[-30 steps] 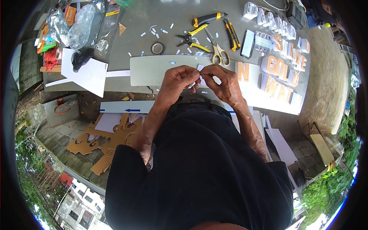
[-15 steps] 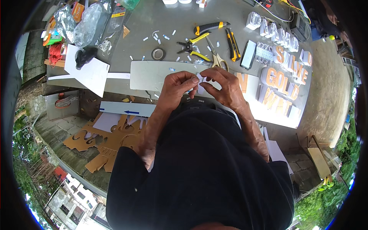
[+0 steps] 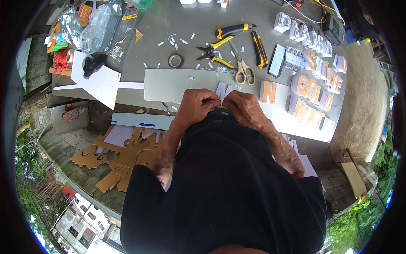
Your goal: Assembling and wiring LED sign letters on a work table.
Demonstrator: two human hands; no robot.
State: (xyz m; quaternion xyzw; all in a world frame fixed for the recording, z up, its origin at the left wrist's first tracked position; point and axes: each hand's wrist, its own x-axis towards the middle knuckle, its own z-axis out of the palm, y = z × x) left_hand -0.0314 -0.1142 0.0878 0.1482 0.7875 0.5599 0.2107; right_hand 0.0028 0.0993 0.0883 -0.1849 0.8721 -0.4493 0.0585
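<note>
The grey counter (image 3: 139,51) spans the upper frame, its near edge beside your hands at centre. At upper left, you cannot tell what the clear plastic bag (image 3: 99,30) contains. Upper centre has two utility knives (image 3: 260,50), one wire stripper (image 3: 208,52), one pair of scissors (image 3: 240,60) and one tape roll (image 3: 180,61), with open room to its left. Your left hand (image 3: 196,104) and right hand (image 3: 246,109) meet, fingers (image 3: 211,98) pinched on a small piece (image 3: 220,102), too tiny to identify.
</note>
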